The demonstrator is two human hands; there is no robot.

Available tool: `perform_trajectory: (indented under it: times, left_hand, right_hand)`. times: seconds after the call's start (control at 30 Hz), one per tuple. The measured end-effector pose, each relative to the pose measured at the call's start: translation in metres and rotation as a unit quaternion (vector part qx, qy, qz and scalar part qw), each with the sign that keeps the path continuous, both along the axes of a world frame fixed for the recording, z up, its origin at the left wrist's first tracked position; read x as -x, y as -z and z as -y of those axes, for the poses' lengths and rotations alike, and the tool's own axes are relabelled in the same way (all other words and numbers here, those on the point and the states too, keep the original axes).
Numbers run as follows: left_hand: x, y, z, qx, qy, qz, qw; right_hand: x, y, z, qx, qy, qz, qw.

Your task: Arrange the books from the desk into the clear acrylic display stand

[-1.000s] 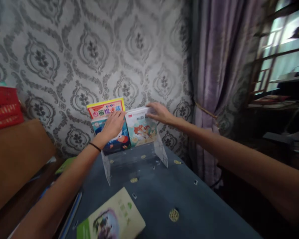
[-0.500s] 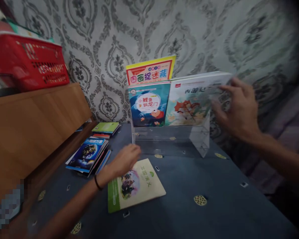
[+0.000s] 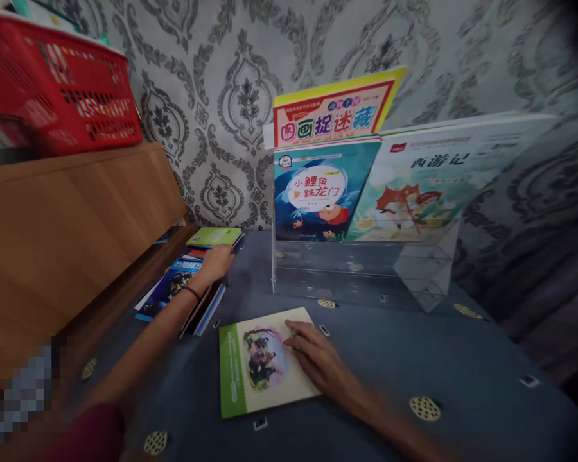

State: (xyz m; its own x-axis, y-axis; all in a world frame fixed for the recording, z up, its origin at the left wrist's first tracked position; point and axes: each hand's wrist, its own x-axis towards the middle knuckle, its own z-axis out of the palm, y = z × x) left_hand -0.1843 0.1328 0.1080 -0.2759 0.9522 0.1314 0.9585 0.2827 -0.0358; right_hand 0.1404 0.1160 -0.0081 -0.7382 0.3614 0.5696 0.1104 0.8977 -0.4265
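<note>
My right hand rests over a cream and green picture book lying flat on the table, its fingers stretched out across the cover. My left hand, with a dark band on the wrist, reaches to the side piles, at the near edge of a light green book; its fingertips are hidden from me. Beneath that forearm lies a blue book on top of other books. On the clear acrylic stand lean a teal fish book, a pale book and, behind, a yellow-edged book.
A wooden cabinet borders the left side and bears a red plastic basket. Patterned wallpaper rises behind the stand. A dark blue cloth with pineapple prints covers the table.
My right hand has left the pale book on the stand and come down onto the cream and green book. My left hand has moved from above that book to the piles at left.
</note>
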Motion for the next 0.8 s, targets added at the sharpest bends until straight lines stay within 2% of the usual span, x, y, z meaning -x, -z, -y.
perform_trajectory:
  times: [0.1, 0.27, 0.4, 0.53, 0.67, 0.8]
  left_hand:
    - [0.026, -0.005, -0.031, 0.003, -0.044, -0.021, 0.999]
    - [0.043, 0.015, -0.064, 0.031, -0.082, -0.037, 0.995]
    - [0.050, 0.029, -0.076, 0.045, -0.094, -0.051, 0.993]
    - [0.052, 0.030, -0.079, 0.048, -0.073, -0.067, 0.994]
    - [0.056, 0.013, -0.073, 0.031, -0.033, -0.085, 0.995]
    - [0.073, -0.027, -0.065, -0.017, -0.027, -0.103, 0.994]
  right_hand:
    - [0.001, 0.009, 0.000, 0.024, 0.012, -0.004, 1.000]
    - [-0.004, 0.013, -0.003, 0.046, 0.033, -0.033, 0.998]
    - [-0.004, 0.010, -0.002, 0.052, 0.027, -0.044, 0.997]
    - [-0.003, 0.010, -0.003, 0.060, 0.023, -0.035, 0.997]
    - [-0.003, 0.012, -0.003, 0.058, 0.033, -0.021, 0.998]
    - [-0.002, 0.015, -0.004, 0.068, 0.035, -0.009, 0.997]
